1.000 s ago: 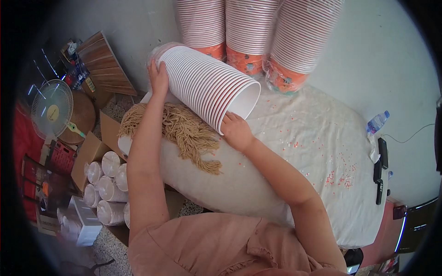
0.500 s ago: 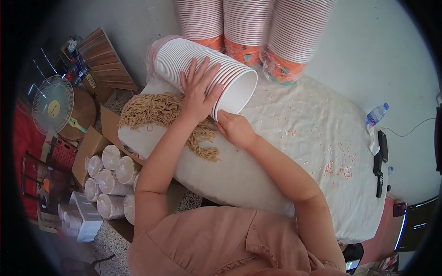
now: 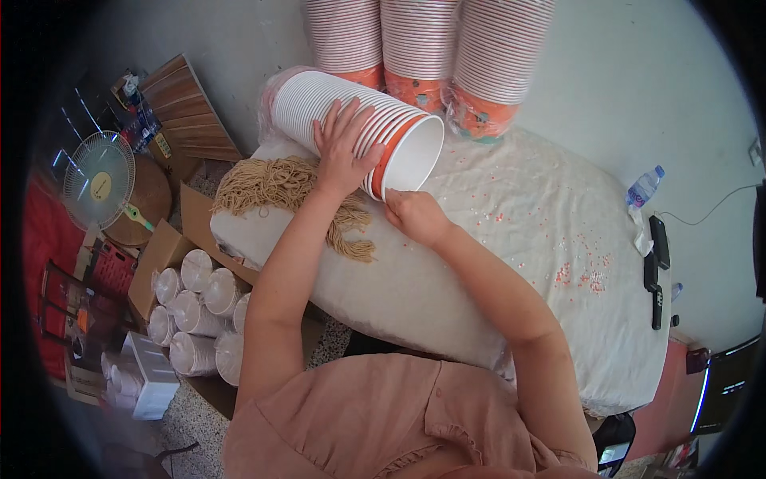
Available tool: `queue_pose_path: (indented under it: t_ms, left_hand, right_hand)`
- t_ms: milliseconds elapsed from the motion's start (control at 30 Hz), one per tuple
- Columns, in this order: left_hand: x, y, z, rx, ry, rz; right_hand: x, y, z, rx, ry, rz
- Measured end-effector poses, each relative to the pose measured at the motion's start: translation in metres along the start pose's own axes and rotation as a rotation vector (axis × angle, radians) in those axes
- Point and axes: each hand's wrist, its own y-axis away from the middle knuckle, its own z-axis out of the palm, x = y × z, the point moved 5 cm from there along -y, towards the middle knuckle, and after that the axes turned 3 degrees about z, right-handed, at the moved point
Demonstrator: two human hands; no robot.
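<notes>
Pinches the rim of the front bucket [image 3: 415,158] with the right hand [image 3: 420,219], at the lower edge of the mouth, fingertips partly hidden. Lays the left hand [image 3: 343,156], fingers spread, over the stack [image 3: 307,108] just behind that rim, near the orange band [image 3: 401,132]. Has the stack lying on its side on the cloth [image 3: 463,287], reaching up and left from the grip. Has yarn [image 3: 263,188] left of the grip, wrapped stacks [image 3: 420,48] standing beyond, a bottle [image 3: 645,187] well off to the right.

A pale wall [image 3: 638,88] stands behind a table draped in whitish cloth [image 3: 415,299], above speckled flooring [image 3: 203,427].
</notes>
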Motion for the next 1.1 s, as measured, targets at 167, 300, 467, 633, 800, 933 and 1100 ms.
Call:
queue_pose_path:
  t_ms: [167,300,467,633,800,933,1100]
  left_hand:
    - [0.002,0.001,0.003,0.018,-0.041,0.002]
    - [-0.004,0.002,0.006,-0.004,-0.059,0.016]
    - [-0.001,0.007,0.01,-0.013,-0.077,0.032]
    - [0.013,0.008,0.008,0.007,-0.047,-0.007]
    - [0.111,-0.002,0.015,0.042,0.36,0.08]
    - [0.178,-0.009,0.025,0.007,0.56,0.113]
    - [0.195,0.004,0.037,0.024,0.444,0.336]
  right_hand:
    - [0.007,0.022,-0.02,-0.012,0.074,0.032]
    - [0.011,0.055,-0.049,-0.033,0.13,-0.004]
    - [0.026,0.105,-0.131,0.192,0.133,0.096]
    - [0.023,0.129,-0.194,0.381,-0.129,0.259]
    - [0.034,0.141,-0.208,0.459,-0.229,0.283]
    - [0.037,0.144,-0.205,0.49,-0.289,0.253]
    - [0.033,0.147,-0.19,0.459,-0.101,0.084]
